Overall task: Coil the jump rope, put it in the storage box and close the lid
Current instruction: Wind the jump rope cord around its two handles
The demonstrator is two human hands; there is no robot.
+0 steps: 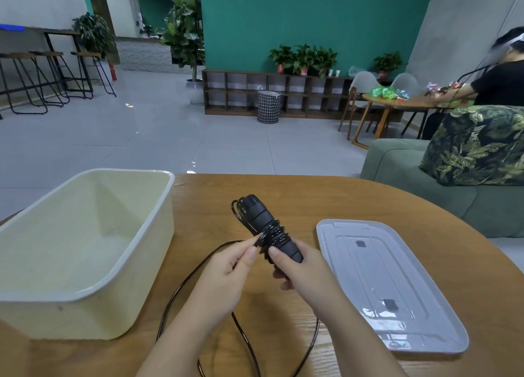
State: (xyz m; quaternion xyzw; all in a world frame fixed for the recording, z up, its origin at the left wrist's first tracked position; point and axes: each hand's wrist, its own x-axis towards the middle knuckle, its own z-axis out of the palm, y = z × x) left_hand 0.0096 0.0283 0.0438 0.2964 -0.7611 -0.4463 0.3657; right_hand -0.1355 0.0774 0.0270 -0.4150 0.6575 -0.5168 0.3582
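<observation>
The black jump rope handles (256, 216) are held together above the middle of the table, with several turns of thin black cord wound around them. My right hand (300, 271) grips the lower end of the handles. My left hand (226, 266) pinches the cord right at the windings. The loose rope (181, 286) trails in loops across the table toward me. The cream storage box (119, 269) stands open and empty at the left. Its clear lid (425, 266) lies flat on the table at the right.
The round wooden table (283, 189) ends just beyond the box and lid. A green sofa (402, 161) with a leaf-print cushion stands at the right. Farther back another person sits at a small table. Bar stools stand at far left.
</observation>
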